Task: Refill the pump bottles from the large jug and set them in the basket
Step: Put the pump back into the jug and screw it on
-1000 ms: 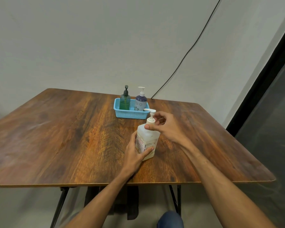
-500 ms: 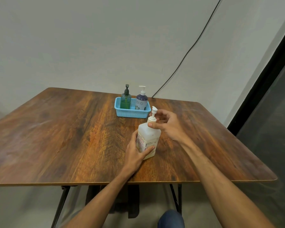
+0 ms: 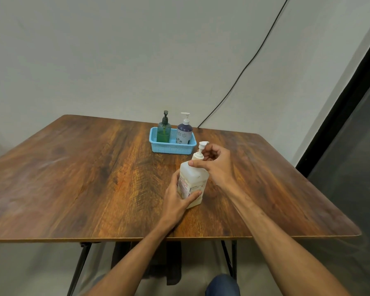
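As the right hand [image 3: 217,165], fingers pinched on the pump collar, had turned the nozzle from sideways toward the wall, the left hand [image 3: 179,197] gripped the white bottle [image 3: 193,180] upright on the table [image 3: 73,178] before the basket [image 3: 172,147], suggesting the pump was being screwed.

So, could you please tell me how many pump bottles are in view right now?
3. The green bottle and the purple bottle stand in the blue basket; the white bottle stands on the table, held by both hands. None looks hidden.
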